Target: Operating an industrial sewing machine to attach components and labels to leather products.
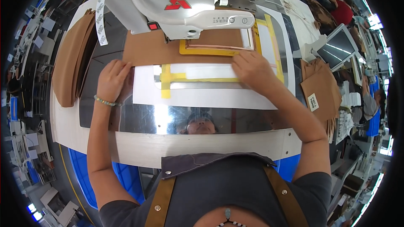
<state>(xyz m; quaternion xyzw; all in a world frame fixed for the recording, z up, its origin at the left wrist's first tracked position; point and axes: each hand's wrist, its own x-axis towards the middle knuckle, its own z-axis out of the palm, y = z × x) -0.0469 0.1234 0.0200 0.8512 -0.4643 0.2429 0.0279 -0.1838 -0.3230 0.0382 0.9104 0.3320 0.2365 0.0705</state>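
A flat brown fabric piece (147, 50) lies under the head of a large white sewing machine (168, 4). My left hand (112, 77) pinches the fabric's near left corner between thumb and fingers. My right hand (252, 70) is closed at its near edge on the right, beside a yellow-edged rectangular clamp frame (210, 52) that rests on the fabric. Its fingertips are partly hidden, but they appear to grip the fabric edge. Below the fabric lies a white template sheet (147, 88) marked with strips of yellow tape (166, 82).
A shiny metal plate (134, 120) covers the pale worktable (139, 145). Stacked brown fabric pieces (69, 63) stand at the left; more brown pieces (322, 86) hang at the right beside a tilted screen (336, 48). Blue bins (126, 180) sit below the table's front edge.
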